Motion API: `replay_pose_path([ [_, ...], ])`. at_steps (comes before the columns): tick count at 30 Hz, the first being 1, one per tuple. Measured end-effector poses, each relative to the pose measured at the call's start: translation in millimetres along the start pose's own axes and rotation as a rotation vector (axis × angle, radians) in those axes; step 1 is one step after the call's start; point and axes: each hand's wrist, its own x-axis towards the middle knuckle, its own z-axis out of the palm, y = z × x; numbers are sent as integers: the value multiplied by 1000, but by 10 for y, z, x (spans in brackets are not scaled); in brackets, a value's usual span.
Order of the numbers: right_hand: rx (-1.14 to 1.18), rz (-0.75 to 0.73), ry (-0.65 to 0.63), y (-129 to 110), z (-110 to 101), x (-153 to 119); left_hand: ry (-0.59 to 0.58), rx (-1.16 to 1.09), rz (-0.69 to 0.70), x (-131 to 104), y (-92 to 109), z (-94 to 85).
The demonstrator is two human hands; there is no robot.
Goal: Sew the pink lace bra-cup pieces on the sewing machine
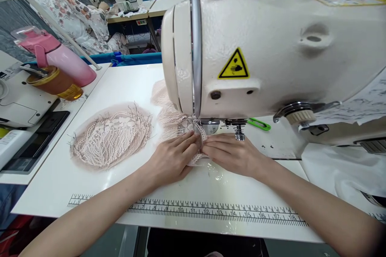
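Observation:
A pale pink lace piece (pixel 170 122) lies under the head of a white sewing machine (pixel 271 48), whose needle area is mostly hidden behind the housing. My left hand (pixel 175 154) rests on the lace with its fingers stretched out flat, close to the presser foot. From the other side, my right hand (pixel 230 152) has its fingers together on the lace edge, gripping it; its thumb is hidden. A second lace piece (pixel 111 136), oval with loose thread ends around its rim, lies on the white table to the left.
A printed ruler (pixel 193 211) runs along the table's front. Small green thread snips (pixel 259 124) lie behind my right hand. At left stand a pink bottle (pixel 66 58) and a brown cup (pixel 56 82). White fabric (pixel 340 168) drapes at right. Another person (pixel 75 20) sits beyond.

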Motion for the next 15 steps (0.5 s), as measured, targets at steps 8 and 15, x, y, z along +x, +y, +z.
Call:
replay_pose_path([
  [8, -35, 3, 96, 23, -86, 82, 32, -5, 10, 18, 0, 49],
  [15, -11, -9, 89, 38, -71, 75, 82, 16, 48, 7, -46, 46],
])
